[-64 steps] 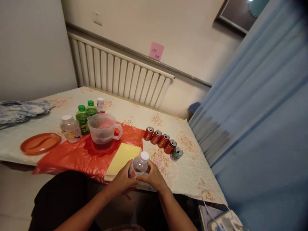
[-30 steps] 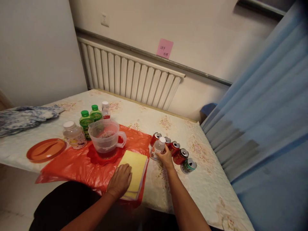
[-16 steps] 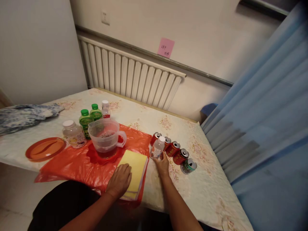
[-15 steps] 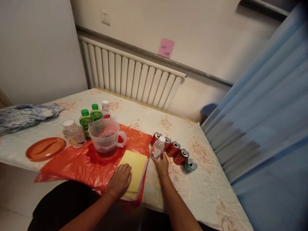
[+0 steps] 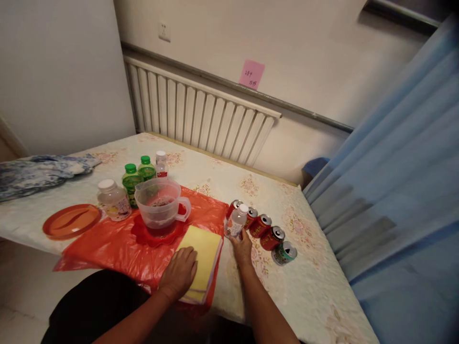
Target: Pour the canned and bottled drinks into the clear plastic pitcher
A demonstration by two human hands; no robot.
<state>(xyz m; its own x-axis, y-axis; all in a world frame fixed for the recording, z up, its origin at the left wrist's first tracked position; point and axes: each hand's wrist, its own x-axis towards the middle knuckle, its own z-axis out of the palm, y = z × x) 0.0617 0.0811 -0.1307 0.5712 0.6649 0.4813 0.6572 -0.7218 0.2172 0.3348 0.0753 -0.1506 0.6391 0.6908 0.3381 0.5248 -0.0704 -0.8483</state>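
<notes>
My left hand (image 5: 180, 271) lies flat, fingers stretched out, on a stack of yellow paper or cloths (image 5: 201, 253) at the edge of a red plastic sheet (image 5: 107, 251). Near the row of cans, my right hand (image 5: 242, 247) is wrapped round the lower part of a small clear bottle (image 5: 236, 222) with a white cap and printed label. The bottle is upright and partly hides a red can (image 5: 234, 205) behind it. More red cans (image 5: 261, 225) and a green can (image 5: 284, 253) stand in line to its right.
On the red sheet, a clear measuring jug (image 5: 159, 203) stands in a red scalloped dish (image 5: 141, 234). Green-capped bottles (image 5: 132, 180), a white-capped jar (image 5: 114, 200), another clear bottle (image 5: 161, 165) and an orange lid (image 5: 71, 222) are at left. A blue curtain (image 5: 394, 181) hangs at right.
The whole view has shifted slightly, so everything sits a little further right. My hands keep their places on the yellow stack and the bottle.
</notes>
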